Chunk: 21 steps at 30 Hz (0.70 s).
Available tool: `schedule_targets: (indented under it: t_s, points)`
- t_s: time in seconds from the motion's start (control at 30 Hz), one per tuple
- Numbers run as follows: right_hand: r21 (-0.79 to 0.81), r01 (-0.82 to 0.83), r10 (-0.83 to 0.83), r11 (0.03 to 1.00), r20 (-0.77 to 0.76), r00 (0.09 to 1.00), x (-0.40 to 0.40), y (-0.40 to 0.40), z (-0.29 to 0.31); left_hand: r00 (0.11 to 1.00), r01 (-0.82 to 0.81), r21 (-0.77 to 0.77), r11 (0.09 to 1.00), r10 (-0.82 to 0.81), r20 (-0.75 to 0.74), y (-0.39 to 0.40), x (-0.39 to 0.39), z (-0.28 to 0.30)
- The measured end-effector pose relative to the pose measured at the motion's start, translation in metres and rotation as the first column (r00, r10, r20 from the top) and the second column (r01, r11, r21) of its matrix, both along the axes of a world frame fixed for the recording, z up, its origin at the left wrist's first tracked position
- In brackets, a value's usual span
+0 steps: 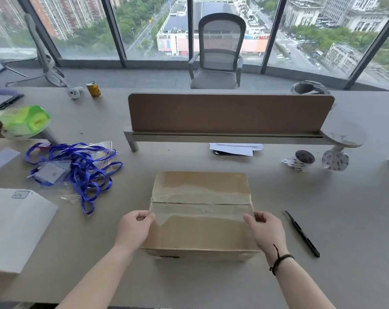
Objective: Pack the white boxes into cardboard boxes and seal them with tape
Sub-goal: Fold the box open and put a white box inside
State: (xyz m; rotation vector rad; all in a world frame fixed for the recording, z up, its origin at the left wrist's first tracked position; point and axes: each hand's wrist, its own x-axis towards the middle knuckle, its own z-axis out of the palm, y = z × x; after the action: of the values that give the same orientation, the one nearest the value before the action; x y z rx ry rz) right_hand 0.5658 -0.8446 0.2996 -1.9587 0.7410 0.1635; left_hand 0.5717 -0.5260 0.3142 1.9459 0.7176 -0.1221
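Curled fingers of the left hand [134,228] pinch the left edge of a closed cardboard box [200,217], thumb on top at the end of the clear tape [200,206] running across the flap seam, while the right hand [266,230] grips the opposite edge in the same way, thumb over the tape's other end. A dark cord bracelet [280,259] circles the right wrist. The box sits flat on the grey desk [356,219], at the middle of its near side, both flaps shut and the seam covered by the shiny strip. A black pen [302,234] lies just to the right of the box, apart from it. To the left, a tangle of blue lanyards [77,166] with clear badge sleeves spreads over the desk, and a white box [15,228] stands at the near left edge. Two tape rolls [318,160] rest farther back on the right, near a brown desk divider [229,113]. Beyond it stands a grey mesh office chair [218,52] before floor-to-ceiling windows over city buildings.
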Motion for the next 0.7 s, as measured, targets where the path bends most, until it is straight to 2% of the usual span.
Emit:
schedule_targets:
  t_s: [0.13,0.27,0.37,0.47,0.6,0.7]
  points:
    - [0.114,-0.002,-0.005,0.994,0.059,0.998,-0.001,-0.009,0.006,0.996,-0.084,-0.104,0.991,0.087,0.030,-0.001,-0.005,0.003]
    - [0.359,0.082,-0.118,0.930,0.079,0.990,-0.004,-0.017,0.016,0.959,-0.260,-0.316,0.912,0.282,0.025,0.003,-0.010,0.017]
    - [0.436,0.029,-0.061,0.899,0.058,0.996,-0.015,-0.025,0.028,0.970,-0.231,-0.411,0.882,0.240,-0.031,0.012,-0.018,0.024]
    - [0.370,-0.109,0.102,0.923,0.037,0.994,-0.031,-0.031,0.020,0.985,-0.170,-0.405,0.898,0.143,-0.096,0.019,-0.027,0.023]
    - [0.179,-0.258,0.257,0.949,0.030,0.966,-0.047,-0.034,0.000,0.998,-0.041,-0.222,0.974,0.032,-0.048,0.019,-0.031,0.011]
    - [0.008,-0.366,0.366,0.931,0.022,0.931,-0.052,-0.035,-0.011,0.999,0.038,-0.088,0.995,-0.040,-0.022,0.015,-0.032,-0.004]
